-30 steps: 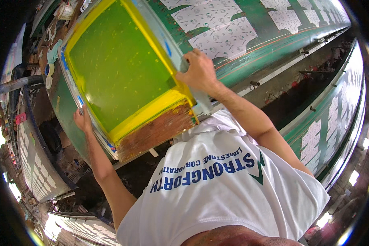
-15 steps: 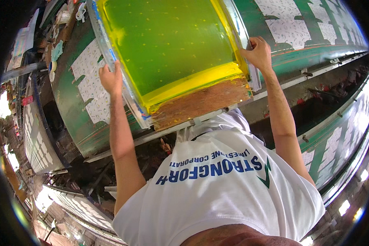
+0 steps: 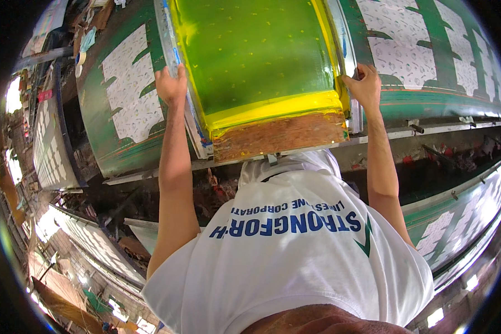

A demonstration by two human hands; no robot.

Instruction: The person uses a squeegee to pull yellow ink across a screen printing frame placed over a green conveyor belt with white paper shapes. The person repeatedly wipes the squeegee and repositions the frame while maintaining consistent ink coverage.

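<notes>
A silk-screen printing frame [image 3: 256, 61] with yellow-green mesh, bright yellow borders and pale metal side rails lies in front of me on a green printing table [image 3: 89, 111]. My left hand [image 3: 172, 86] is closed on its left rail, thumb along the inner side. On the right rail my right hand [image 3: 364, 86] grips with thumb and fingers pinched round the edge. A stained brown wooden strip [image 3: 278, 136] runs across the frame's near end. The far end lies beyond the view.
White printed cut fabric pieces [image 3: 131, 89] lie left of the frame, and more fabric pieces [image 3: 401, 47] lie to its right. A metal rail [image 3: 428, 129] with small pegs follows the table's near edge. Behind me stands another table [image 3: 445, 225] with pieces on it.
My view has turned, so the frame sits straighter and farther right in the picture. More of the left fabric shows beside the frame. Both hands still hold the rails.
</notes>
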